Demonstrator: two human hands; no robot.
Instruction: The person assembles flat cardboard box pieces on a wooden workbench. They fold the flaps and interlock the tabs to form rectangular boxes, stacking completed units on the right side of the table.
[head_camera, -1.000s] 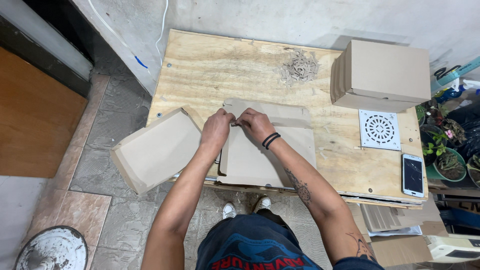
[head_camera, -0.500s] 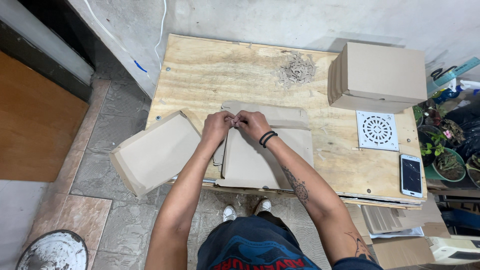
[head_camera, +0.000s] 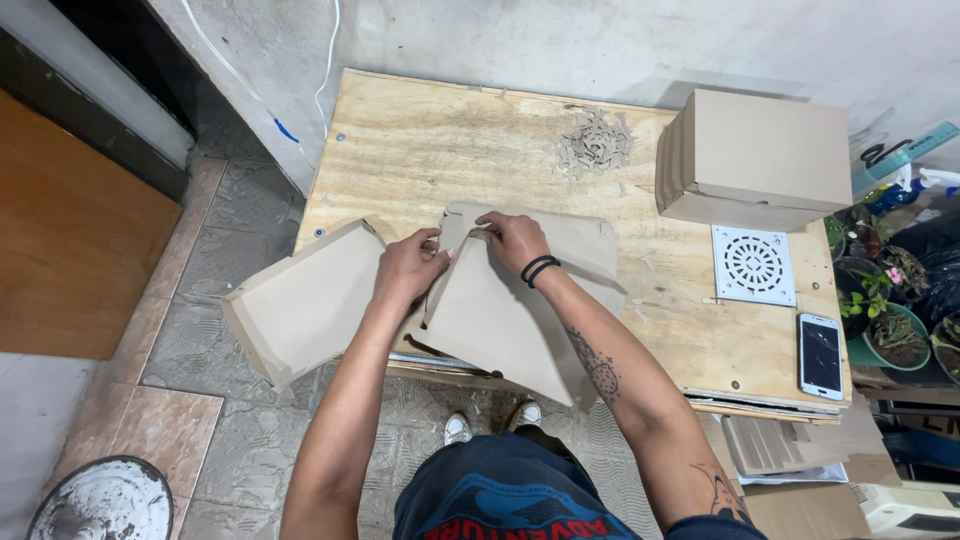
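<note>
Pinching with the fingers (head_camera: 432, 243) of the left hand (head_camera: 408, 268) and of the right hand (head_camera: 518, 240), pressed together on a small tab at the upper edge of the flat beige die-cut cardboard sheet (head_camera: 500, 320). Lying at the middle of the pale plywood tabletop (head_camera: 440, 150), by its near edge, and no longer resting flat. Compared with a second ago, lifting at the near panel and swinging the lower corner out past that near edge, over the floor. Closing the two hands slightly nearer to each other over the tab as well. Looking, by this, like bending a flap up rather than merely holding the sheet down.

Leaving alone the half-folded beige cardboard tray (head_camera: 310, 300) overhanging the tabletop's near left corner, the stack of folded beige boxes (head_camera: 760, 150) at its far right corner, and the heap of cardboard scraps (head_camera: 595, 145) near its far edge.

Hiding the tab itself under the fingertips: impossible to tell whether already slotted in or only creased. Covering part of the sheet's right side with the right forearm. Masking the tabletop's near edge beneath the raised panel.
</note>
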